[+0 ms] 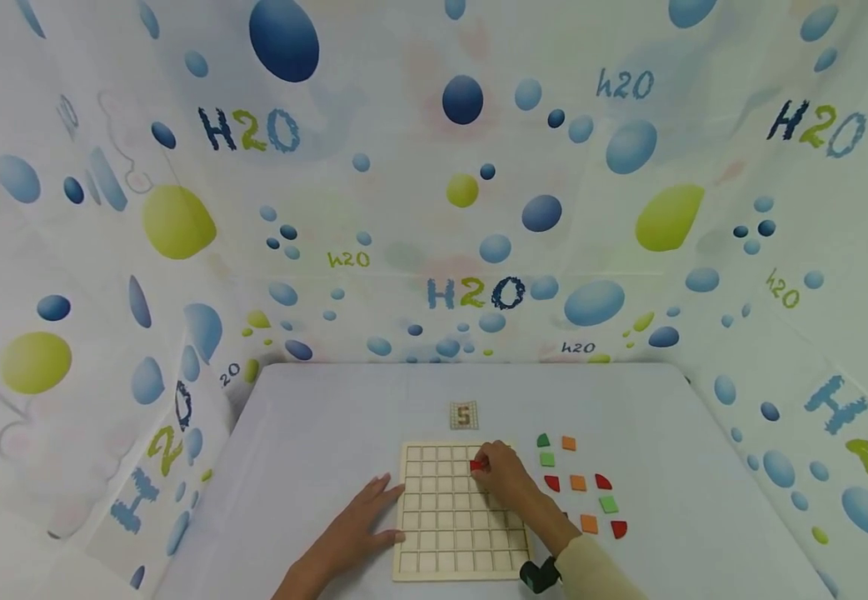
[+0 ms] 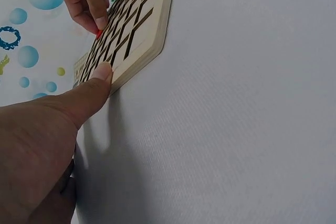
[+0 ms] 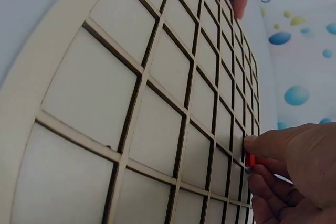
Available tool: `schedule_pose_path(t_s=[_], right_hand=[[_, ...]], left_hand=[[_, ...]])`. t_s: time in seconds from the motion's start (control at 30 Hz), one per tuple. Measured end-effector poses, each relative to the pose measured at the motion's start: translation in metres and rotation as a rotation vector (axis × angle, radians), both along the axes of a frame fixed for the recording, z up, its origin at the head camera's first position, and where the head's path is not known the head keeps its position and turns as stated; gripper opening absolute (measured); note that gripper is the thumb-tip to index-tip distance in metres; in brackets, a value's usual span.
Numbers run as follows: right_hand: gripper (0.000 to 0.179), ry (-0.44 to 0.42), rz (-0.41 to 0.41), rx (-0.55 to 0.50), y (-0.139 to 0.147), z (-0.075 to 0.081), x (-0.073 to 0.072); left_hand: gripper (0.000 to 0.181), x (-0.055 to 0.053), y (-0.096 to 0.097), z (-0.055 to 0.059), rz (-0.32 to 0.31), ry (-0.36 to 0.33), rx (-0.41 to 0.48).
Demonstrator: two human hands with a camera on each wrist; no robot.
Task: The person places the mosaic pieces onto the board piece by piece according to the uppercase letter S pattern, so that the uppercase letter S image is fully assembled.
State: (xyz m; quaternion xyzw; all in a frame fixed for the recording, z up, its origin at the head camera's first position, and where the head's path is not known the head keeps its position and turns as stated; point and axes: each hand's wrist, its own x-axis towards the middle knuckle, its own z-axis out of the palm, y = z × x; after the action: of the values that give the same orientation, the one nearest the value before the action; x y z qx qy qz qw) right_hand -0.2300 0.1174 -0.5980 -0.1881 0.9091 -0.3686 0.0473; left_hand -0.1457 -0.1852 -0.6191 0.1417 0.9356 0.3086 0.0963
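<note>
A pale wooden grid board [image 1: 436, 540] with rows of square cells lies on the white table. My right hand [image 1: 511, 482] is over its upper right part and pinches a small red piece [image 3: 250, 159] between thumb and fingers, right at a cell. The fingers partly hide that piece's outline. Along the board's left edge rests my left hand [image 1: 355, 529], thumb and fingers spread and touching the rim. In the left wrist view the left thumb [image 2: 101, 72] lies on the board's frame.
A small card with a 5 [image 1: 464, 415] lies beyond the board. To its right are loose orange squares [image 1: 569, 443], green squares [image 1: 609, 505], a green quarter-round [image 1: 543, 440] and several red quarter-rounds [image 1: 619, 529]. A patterned curtain [image 1: 404, 167] stands behind the table.
</note>
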Motion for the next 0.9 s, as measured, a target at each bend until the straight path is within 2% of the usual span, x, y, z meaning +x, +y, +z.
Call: schedule_pose_path(t_s=[0.2,0.37,0.57,0.9], right_hand=[[0.012,0.004,0.006,0.083,-0.0044,0.0043,0.0017],[0.011,0.061,0.012,0.121,-0.0042,0.0027,0.0008],[0.008,0.116,0.011,0.142,-0.0031,0.0018,0.001],[0.012,0.058,0.002,0.1,-0.0039,0.0071,0.0007]], left_hand=[[0.084,-0.0004,0.0008,-0.0009,0.004,-0.017,0.014],[0.084,-0.0023,0.0015,-0.0018,0.018,-0.026,0.013],[0.083,-0.0021,0.0023,-0.0011,0.006,-0.027,0.029],[0.083,-0.0021,0.0046,0.0052,0.012,-0.027,0.033]])
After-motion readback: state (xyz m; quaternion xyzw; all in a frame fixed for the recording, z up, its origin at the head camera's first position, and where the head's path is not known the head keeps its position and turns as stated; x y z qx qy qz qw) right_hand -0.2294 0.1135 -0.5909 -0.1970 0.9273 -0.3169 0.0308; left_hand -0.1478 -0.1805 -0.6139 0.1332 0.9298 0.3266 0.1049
